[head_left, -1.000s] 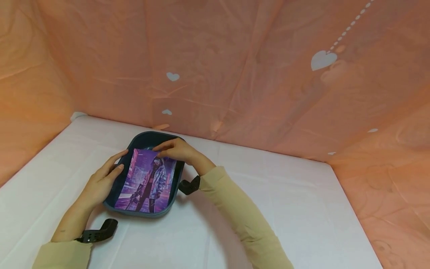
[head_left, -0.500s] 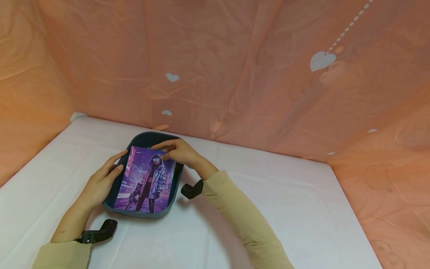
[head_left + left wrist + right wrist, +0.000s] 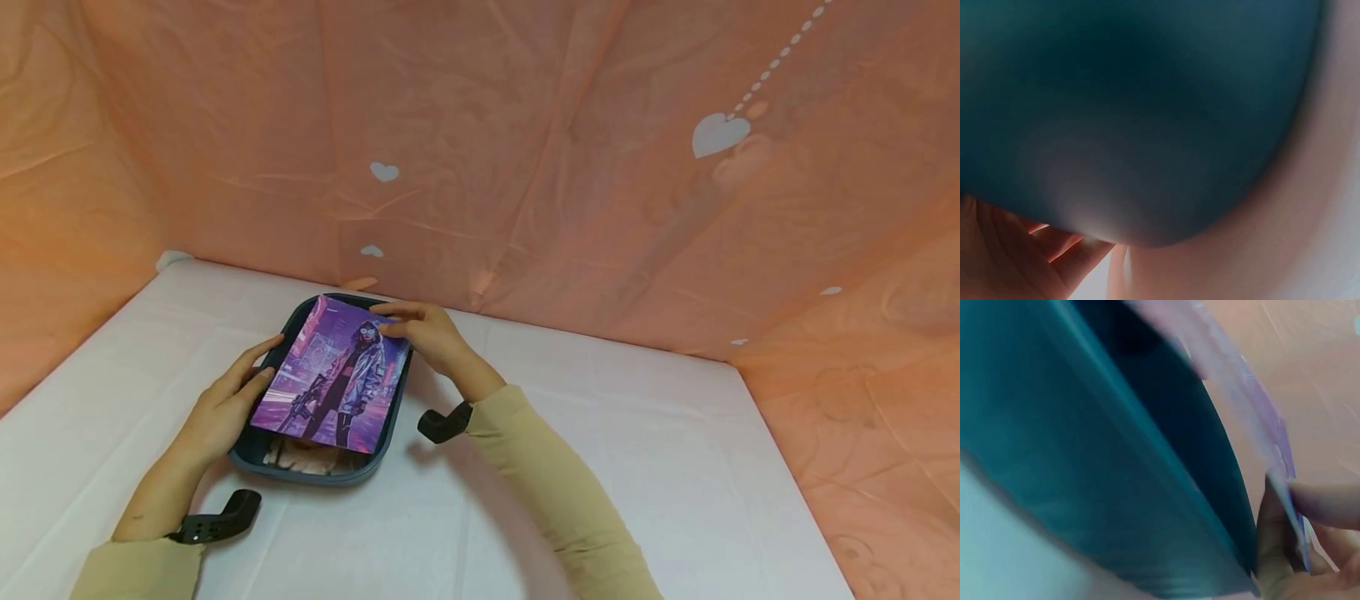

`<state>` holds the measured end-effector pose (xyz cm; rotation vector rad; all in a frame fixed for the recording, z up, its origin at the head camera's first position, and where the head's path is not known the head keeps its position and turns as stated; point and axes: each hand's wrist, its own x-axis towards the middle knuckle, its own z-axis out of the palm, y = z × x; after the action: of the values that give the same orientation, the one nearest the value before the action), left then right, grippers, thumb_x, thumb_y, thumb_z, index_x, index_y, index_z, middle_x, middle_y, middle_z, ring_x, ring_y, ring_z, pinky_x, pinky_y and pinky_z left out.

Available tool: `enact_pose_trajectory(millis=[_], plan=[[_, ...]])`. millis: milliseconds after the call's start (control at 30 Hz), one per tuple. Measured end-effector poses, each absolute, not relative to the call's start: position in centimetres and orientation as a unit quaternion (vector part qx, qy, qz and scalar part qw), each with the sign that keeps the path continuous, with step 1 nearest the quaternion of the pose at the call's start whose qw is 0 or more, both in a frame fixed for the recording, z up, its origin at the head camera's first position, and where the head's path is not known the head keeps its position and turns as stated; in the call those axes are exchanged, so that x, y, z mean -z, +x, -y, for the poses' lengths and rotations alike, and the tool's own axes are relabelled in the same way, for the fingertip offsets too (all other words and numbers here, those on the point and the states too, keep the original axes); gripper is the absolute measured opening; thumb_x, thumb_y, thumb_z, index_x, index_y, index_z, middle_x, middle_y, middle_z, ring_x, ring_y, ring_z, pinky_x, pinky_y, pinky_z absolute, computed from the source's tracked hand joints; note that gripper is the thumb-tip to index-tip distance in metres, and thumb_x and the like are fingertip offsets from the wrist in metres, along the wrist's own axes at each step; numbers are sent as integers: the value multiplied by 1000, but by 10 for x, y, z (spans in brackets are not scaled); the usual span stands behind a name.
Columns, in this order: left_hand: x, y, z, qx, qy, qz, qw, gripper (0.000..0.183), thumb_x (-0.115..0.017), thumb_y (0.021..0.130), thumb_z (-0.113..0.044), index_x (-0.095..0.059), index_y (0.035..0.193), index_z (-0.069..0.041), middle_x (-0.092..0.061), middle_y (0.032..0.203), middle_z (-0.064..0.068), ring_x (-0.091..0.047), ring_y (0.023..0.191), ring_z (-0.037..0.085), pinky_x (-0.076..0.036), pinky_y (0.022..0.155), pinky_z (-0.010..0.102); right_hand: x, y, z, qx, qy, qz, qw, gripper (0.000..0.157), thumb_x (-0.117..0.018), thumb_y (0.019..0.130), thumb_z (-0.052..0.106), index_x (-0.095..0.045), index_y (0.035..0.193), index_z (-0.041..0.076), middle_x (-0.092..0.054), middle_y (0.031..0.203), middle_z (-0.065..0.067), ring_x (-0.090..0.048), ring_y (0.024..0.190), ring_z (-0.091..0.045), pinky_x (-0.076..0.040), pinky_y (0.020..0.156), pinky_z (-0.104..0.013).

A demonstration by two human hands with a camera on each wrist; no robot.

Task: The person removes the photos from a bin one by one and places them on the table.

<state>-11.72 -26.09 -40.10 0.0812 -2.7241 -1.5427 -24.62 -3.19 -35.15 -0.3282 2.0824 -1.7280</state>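
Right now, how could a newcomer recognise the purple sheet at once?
On the white table stands a dark teal tub. Over it, the right hand pinches the purple sheet, printed with a hooded figure carrying a rifle; its vivid colour sets it apart from the brownish item beneath.

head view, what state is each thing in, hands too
Dark tub: upright, lidless
Purple card: held over the tub's opening, partly covering it
Brownish item: inside the tub, partly hidden
Left hand: touching the tub's side
Right hand: pinching the card
Orange sheeting: creased
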Motion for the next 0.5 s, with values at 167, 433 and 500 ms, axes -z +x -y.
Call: enact_pose_trajectory(millis=[167,433,500], plan=[[401,-116,261,498,20,867,10,51,-28,105,-35,-20,154,-22,-43,134,37,-45,116,52,-33,91,65,353,-248,21,644,-93,-732,202,31,-65,87,2,-68,118,3,-67,119,-10,-59,76,-8,-49,65,-20],[401,-115,261,497,17,867,13,51,-28,105,-34,-20,154,-21,-43,133,36,-47,113,49,-35,90,66,358,-252,-4,625,-86,-757,173,31,-65,88,6,-68,118,5,-68,114,-11,-60,78,-9,-48,68,-20],[400,-115,261,496,15,868,15,51,-28,105,-34,-20,154,-21,-43,133,36,-47,114,49,-35,90,66,361,-253,-10,627,-84,-757,165,30,-65,88,5,-68,118,4,-69,112,-12,-60,80,-9,-47,69,-20]])
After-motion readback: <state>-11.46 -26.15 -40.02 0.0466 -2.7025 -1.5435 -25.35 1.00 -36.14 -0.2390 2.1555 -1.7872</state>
